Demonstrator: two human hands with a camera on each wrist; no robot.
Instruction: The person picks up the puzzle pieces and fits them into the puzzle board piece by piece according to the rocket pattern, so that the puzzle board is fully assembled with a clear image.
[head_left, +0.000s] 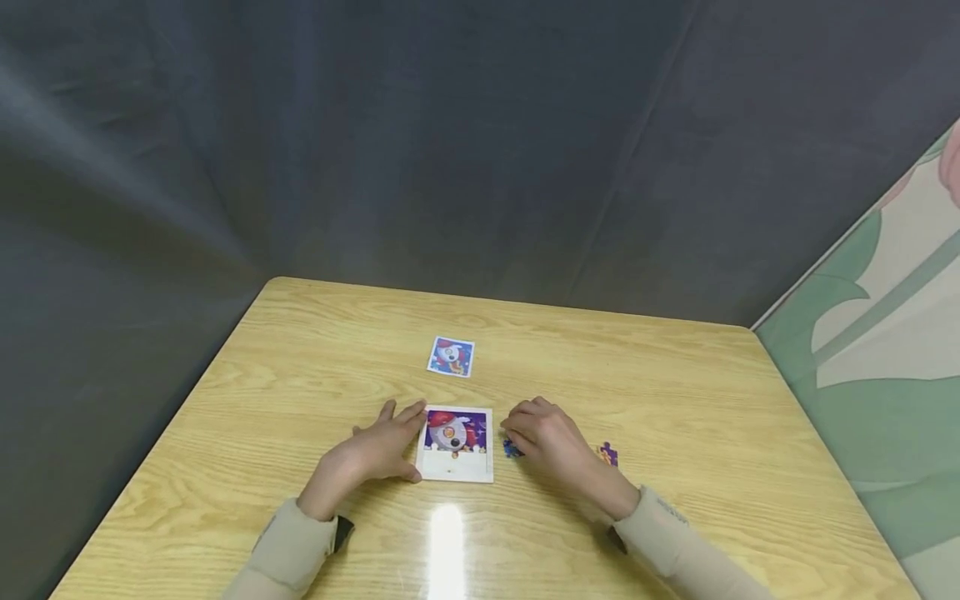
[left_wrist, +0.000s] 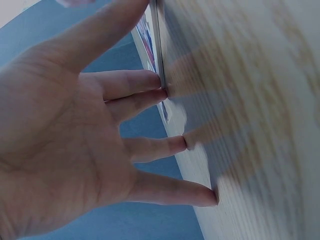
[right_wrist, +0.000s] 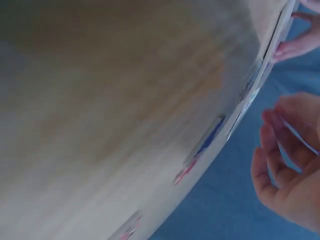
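A square puzzle board (head_left: 456, 470) with a pale frame lies in front of me, its upper part filled with a purple, red and grey picture and its lower part bare. My left hand (head_left: 381, 447) rests at the board's left edge, thumb and fingers spread; the left wrist view shows its fingertips (left_wrist: 177, 143) on the tabletop and board edge. To the right of the board, my right hand (head_left: 550, 433) hovers over a blue puzzle piece (head_left: 512, 449), partly covering it. Its fingers (right_wrist: 272, 172) are loosely bent, and nothing shows between them in the right wrist view.
A small picture card (head_left: 451, 357) lies beyond the board. Another purple and orange puzzle piece (head_left: 608, 453) lies right of my right forearm, partly hidden. The wooden table (head_left: 337, 333) meets a dark curtain (head_left: 465, 167) at the back and a flowered panel (head_left: 900, 375) at the right.
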